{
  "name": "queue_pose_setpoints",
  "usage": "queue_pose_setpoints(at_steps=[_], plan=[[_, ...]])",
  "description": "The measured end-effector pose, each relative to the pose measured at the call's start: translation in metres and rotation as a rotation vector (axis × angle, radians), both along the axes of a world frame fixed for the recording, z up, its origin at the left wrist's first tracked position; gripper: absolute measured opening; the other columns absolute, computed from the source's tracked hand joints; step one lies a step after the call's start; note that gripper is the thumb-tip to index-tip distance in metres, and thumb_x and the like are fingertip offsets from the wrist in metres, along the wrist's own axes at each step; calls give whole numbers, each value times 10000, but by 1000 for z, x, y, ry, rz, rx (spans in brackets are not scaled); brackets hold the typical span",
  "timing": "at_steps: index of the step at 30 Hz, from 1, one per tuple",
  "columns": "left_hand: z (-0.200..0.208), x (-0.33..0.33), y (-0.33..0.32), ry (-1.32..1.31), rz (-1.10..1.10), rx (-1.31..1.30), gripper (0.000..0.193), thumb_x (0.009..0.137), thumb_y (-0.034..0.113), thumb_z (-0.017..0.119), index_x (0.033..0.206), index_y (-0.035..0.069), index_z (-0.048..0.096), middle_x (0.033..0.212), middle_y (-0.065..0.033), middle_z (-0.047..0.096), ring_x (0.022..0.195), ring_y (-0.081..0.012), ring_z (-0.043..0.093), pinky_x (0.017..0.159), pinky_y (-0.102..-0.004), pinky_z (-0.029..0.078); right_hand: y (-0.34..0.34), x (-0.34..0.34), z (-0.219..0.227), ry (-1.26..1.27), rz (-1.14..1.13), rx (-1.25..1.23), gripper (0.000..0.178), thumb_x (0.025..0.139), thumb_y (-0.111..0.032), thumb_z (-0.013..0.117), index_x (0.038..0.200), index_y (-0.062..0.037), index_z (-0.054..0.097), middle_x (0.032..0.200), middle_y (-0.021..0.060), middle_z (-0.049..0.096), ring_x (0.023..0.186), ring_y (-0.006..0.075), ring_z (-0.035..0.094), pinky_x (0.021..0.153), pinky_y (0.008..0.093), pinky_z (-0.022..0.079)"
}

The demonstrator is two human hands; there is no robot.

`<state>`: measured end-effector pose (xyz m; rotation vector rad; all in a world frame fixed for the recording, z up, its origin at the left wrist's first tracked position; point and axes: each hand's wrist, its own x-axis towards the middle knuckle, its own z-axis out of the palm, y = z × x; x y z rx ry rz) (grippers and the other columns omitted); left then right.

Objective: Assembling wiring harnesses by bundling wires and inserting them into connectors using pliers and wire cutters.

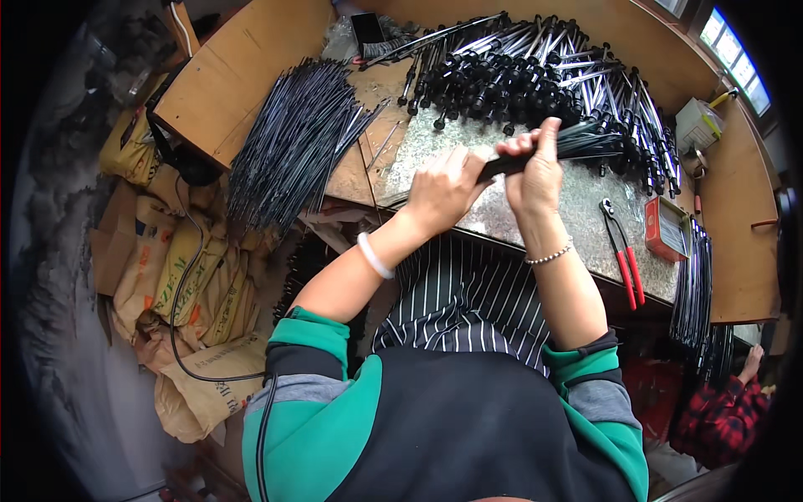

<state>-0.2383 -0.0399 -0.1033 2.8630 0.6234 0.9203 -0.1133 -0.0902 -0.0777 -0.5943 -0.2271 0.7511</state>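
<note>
Over the speckled metal sheet [577,205] that covers the middle of the table [242,75], a bundle of thin black rods [577,142] is held by both hands. The left hand [439,188] is clenched around the near end of the bundle, its fingers [456,163] wrapped tight about a dark handle-like part, while the right hand [535,171] is closed over the rods just beside it, thumb raised, so that the bundle is grasped between the two and fans out to the right. A white bangle is worn on the left wrist and a thin chain on the right. Behind the hands, a large heap of black-and-silver rod assemblies [535,71] is piled across the far side of the table; these appear to be finished or part-finished pieces, though which cannot be told. To the left, a loose sheaf of plain black wires [288,146] is spread over the table's edge and seems not yet taken up, so a good share of the work is judged to be left. Red-handled pliers [626,259] lie untouched on the metal sheet near the right forearm, with a small red tin [665,227] just beyond them. Another stack of dark rods [694,293] hangs at the right edge. Tan paper sacks [188,276] are heaped on the floor at the left.
</note>
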Motion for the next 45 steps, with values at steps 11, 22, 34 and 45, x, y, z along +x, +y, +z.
queue_pose_setpoints(at_steps=[11,22,34,45], plan=[[-25,-140,90,380,370,-218,261,836,238,538,961,15,592,974,-161,576,898,-338,559,776,-385,455,-81,59,132,-637,-191,278,225,900,-259,532,815,-56,487,648,8,407,493,75,332,452,221,307],[-2,-11,-44,-172,-339,-568,674,799,289,645,1305,-12,317,1219,-206,461,1146,-310,457,969,-375,355,-59,34,41,-918,-25,-38,175,878,-161,574,947,-1,554,566,-3,478,435,72,452,412,213,390],[-41,-43,-147,-77,-517,-2152,263,962,267,382,1004,25,476,609,16,421,462,-76,383,472,-206,360,-101,29,-10,-974,69,-625,432,834,-280,636,1100,20,474,868,39,546,801,110,519,753,284,440],[-20,-62,-140,118,-358,-1773,376,969,262,335,804,-7,541,509,-31,495,419,-83,454,414,-201,377,-193,33,-59,-1034,-121,-773,448,832,-118,620,1234,-25,447,1137,99,508,1016,137,482,850,265,428]])
